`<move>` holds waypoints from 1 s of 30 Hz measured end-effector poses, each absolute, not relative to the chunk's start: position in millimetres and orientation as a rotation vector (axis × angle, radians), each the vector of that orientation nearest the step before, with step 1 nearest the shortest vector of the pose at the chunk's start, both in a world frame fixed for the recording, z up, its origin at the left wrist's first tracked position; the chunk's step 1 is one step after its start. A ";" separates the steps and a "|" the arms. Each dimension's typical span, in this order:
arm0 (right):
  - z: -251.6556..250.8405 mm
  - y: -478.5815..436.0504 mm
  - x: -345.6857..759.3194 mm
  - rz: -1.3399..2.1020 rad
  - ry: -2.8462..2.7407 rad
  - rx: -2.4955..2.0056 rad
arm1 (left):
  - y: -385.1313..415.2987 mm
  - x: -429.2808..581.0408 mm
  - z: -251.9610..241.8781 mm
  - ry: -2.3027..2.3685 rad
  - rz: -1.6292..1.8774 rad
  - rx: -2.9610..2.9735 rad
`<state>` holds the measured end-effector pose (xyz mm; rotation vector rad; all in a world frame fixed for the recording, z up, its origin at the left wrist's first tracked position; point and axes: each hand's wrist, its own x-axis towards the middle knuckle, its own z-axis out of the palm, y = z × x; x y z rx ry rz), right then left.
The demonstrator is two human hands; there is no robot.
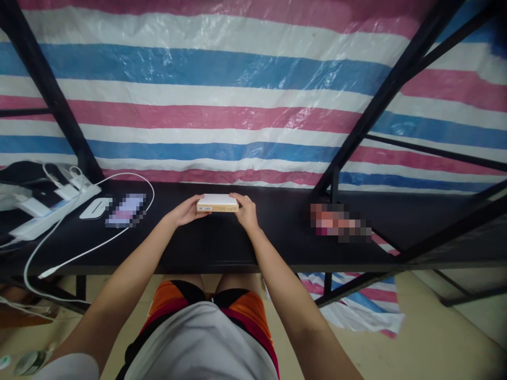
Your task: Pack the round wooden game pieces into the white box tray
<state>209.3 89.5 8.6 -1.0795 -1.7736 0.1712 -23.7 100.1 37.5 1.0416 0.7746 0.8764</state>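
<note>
Box (217,202), fine print (230,208) illegible

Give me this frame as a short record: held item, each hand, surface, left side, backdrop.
Held item: flat white-topped box with tan printed side
Left hand: on its left end
Right hand: on its right end
Surface: long black tabletop
Left side: white plastic power strip, thin white cable
Backdrop: glossy plastic sheet, striped red, white and blue

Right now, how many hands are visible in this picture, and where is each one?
2. The left hand holds the left end of the white-topped box; the right hand holds its right end. Some fingers are partly hidden.
</note>
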 end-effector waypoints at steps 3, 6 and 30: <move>9.9 87.6 209.0 0.136 -1.760 -1.041 | 100.4 -22.8 36.0 0.821 0.860 1.044; 9.3 87.5 208.4 0.118 -1.705 -1.054 | 101.8 -20.3 32.7 0.825 0.927 1.034; 7.0 75.1 156.7 -0.046 -2.025 -1.112 | 93.0 1.5 25.7 0.772 1.248 1.319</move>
